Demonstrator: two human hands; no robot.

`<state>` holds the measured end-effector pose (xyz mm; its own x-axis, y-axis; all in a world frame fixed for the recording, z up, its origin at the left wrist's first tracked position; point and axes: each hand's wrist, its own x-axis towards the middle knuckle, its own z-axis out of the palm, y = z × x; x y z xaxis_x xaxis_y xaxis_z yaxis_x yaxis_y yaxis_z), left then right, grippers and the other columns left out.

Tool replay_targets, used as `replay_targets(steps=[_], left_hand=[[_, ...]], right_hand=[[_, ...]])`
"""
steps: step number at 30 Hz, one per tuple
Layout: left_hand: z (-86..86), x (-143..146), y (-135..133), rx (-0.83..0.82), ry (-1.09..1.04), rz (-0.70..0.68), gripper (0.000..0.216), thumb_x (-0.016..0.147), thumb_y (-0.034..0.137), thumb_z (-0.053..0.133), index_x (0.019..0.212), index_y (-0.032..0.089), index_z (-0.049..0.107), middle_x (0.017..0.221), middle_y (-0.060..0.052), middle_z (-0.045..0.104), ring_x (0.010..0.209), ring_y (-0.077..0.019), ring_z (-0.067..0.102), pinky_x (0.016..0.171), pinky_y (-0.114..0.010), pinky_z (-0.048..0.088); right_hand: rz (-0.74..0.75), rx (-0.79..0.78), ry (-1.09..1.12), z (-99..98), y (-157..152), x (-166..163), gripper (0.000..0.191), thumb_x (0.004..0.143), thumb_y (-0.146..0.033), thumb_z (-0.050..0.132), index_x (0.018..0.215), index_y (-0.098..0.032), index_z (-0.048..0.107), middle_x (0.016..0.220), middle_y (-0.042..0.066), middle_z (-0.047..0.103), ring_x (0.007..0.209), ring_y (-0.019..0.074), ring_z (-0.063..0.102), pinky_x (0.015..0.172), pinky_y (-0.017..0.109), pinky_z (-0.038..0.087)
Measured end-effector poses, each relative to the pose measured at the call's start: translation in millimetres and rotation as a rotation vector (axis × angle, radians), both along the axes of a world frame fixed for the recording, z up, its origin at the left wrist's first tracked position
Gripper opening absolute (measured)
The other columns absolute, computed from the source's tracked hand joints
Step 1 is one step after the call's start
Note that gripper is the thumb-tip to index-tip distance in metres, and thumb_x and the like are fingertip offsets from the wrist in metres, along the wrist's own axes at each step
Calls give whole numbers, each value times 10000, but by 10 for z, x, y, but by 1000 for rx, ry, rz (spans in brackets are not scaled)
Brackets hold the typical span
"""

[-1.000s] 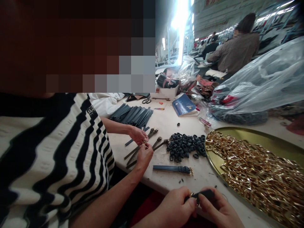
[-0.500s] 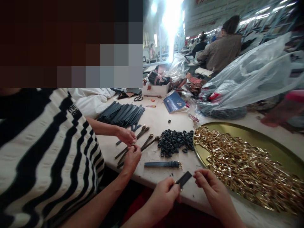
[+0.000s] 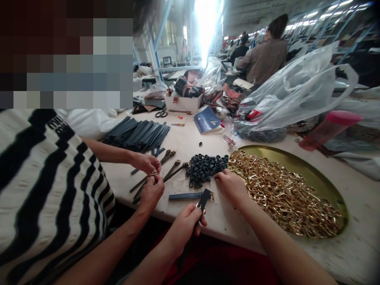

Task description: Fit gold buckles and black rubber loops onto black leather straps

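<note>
My left hand (image 3: 187,225) is closed on a black leather strap (image 3: 203,199) with a gold buckle, and the strap's flat end points up and away. My right hand (image 3: 233,187) is at the right edge of a heap of small black strap loops (image 3: 204,168), its fingers drawn together; whatever is between the fingertips is hidden. A finished-looking dark strap (image 3: 185,196) with a gold buckle lies flat on the table, just beyond my left hand. Close to my right forearm stands a gold oval tray (image 3: 299,158) heaped with gold buckles (image 3: 285,194).
At left, a co-worker's hands (image 3: 151,174) work on a small buckled piece above several brown straps (image 3: 171,171). Dark strips (image 3: 138,134) lie behind. Farther back are scissors (image 3: 161,114), a blue booklet (image 3: 208,120), a white box (image 3: 184,104) and a plastic bag (image 3: 285,95).
My right hand has moved from beside the strap's end forward to the loop heap. My left hand still grips the strap, now turned more upright. The view has shifted right.
</note>
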<state>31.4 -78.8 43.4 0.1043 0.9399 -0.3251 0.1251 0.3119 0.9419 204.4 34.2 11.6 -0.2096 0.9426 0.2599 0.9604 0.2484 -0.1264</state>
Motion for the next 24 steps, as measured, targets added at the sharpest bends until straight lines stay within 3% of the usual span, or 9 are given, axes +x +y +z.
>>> replay_targets(steps=[8,15,18,21,24], left_hand=[[4,-4,17,-40,14,-18,218,803,351,421,750,180,545,656,12,588,455,-66,466,495,-200,312],[1,-12,-2,-32,27,-39,209,807,338,416,740,175,529,662,16,595,466,-64,463,514,-196,319],[0,-20,-20,-25,31,-50,215,811,344,410,740,175,522,672,18,601,466,-59,446,517,-190,317],[-9,-10,-41,0,20,-66,213,811,344,426,722,178,526,655,18,595,462,-64,440,511,-194,314],[-15,16,-67,23,39,-115,229,814,344,433,697,175,535,630,17,574,468,-70,452,501,-199,303]], right_hand=[[84,-18,-19,-79,-78,-82,160,823,-188,429,752,-168,571,794,75,608,747,181,558,623,271,325],[58,-4,80,-54,-146,-93,152,823,-176,426,921,-162,540,920,88,602,821,190,561,670,268,362],[86,-27,364,17,-318,-93,193,856,-268,387,911,-169,543,931,82,583,838,193,546,705,285,378],[157,-343,901,50,-579,-138,303,865,-406,337,830,-173,527,725,29,560,658,155,526,597,270,393],[180,-616,1298,32,-806,-214,288,807,-451,445,765,-171,494,601,-33,479,538,103,446,513,226,355]])
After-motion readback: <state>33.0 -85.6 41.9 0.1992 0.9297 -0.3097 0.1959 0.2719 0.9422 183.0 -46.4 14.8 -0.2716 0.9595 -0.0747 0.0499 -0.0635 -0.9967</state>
